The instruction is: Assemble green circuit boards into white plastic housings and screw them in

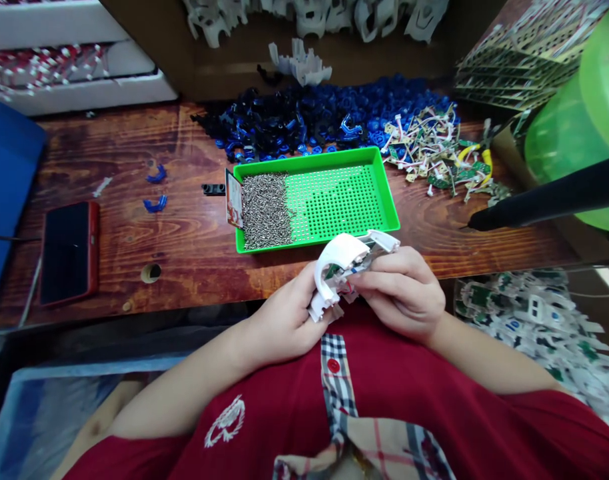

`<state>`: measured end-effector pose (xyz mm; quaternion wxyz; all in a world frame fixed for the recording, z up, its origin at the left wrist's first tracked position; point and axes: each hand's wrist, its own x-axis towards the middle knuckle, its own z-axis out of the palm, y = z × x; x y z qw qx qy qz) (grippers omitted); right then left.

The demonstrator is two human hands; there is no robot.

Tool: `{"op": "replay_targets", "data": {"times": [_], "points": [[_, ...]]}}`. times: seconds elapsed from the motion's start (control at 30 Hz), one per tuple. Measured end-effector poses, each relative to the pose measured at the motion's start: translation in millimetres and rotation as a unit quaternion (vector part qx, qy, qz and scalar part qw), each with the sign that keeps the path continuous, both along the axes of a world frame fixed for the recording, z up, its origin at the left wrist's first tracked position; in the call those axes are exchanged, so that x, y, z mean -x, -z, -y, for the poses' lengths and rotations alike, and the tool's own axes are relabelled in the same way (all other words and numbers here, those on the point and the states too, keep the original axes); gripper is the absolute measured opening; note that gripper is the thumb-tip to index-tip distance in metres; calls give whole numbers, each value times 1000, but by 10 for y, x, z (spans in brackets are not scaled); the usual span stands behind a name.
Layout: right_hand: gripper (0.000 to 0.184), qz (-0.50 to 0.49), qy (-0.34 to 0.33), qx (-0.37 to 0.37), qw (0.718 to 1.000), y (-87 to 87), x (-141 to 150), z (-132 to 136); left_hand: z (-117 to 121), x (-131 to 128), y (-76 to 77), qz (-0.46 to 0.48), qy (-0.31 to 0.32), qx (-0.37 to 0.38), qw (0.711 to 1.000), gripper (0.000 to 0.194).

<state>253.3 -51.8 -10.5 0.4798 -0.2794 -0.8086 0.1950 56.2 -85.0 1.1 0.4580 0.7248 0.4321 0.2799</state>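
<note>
Close to my chest, just in front of the table edge, I hold a white plastic housing (pixel 340 252) with a curved rim. A bit of green circuit board and thin wires show inside it. My left hand (pixel 292 313) is wrapped round its left side. The fingers of my right hand (pixel 407 290) pinch at its right side near the wires; what exactly lies between the fingertips is hidden. Right behind the housing lies a green perforated tray (pixel 392 200), with a heap of small metal screws (pixel 267 212) in its left part.
Blue and black plastic parts (pixel 304 123) are piled behind the tray, with wired circuit boards (pixel 424 150) and yellow-handled pliers (pixel 486 163) to the right. A black electric screwdriver (pixel 549 193) juts in from the right. A phone (pixel 68 253) lies left; white housings (pixel 539 327) fill the lower right.
</note>
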Motion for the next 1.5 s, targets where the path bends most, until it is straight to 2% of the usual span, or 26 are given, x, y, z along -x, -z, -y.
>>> {"op": "replay_targets", "data": {"times": [0.13,0.3,0.47,0.6,0.67,0.7,0.77,0.83,0.87,0.93,1.0,1.07,1.2,1.33,1.5], "points": [[25,-4,-9,33,999,-47,-3,8,13,18,33,-9,8,-33,999,45],[17,26,25,115,993,-160,-10,42,-4,40,-8,-34,25,-53,998,45],[4,77,41,96,991,-245,-13,18,-17,25,-53,-60,40,-71,995,37],[4,130,20,99,986,-231,-59,-32,-3,-8,-50,-83,4,-32,996,39],[14,144,-12,124,982,-224,-110,-25,9,-16,-43,-75,-25,-12,997,40],[19,131,-16,146,981,-218,-137,-11,14,-16,-40,-71,-36,-4,997,40],[25,41,26,205,978,-188,-179,30,24,-11,-30,-63,-45,8,997,38],[35,-94,74,285,951,-133,-185,68,31,-5,-19,-59,-40,7,997,38],[42,-152,69,336,927,-103,-171,80,32,-5,-14,-57,-35,-3,998,38],[55,-212,-9,447,869,-59,-114,88,32,-10,-9,-50,-21,-33,998,43],[56,-220,-91,523,819,-58,-40,80,31,-21,-12,-39,-3,-60,997,52],[46,-213,-126,544,802,-98,25,67,33,-29,-18,-32,11,-76,997,61],[32,-185,-115,515,829,-183,74,55,50,-15,-28,-42,41,-112,992,60],[37,-141,-69,493,856,-170,47,78,59,4,-45,-37,52,-134,989,64],[36,-120,-55,481,867,-167,25,120,39,11,-70,-20,72,-127,989,63]]}}
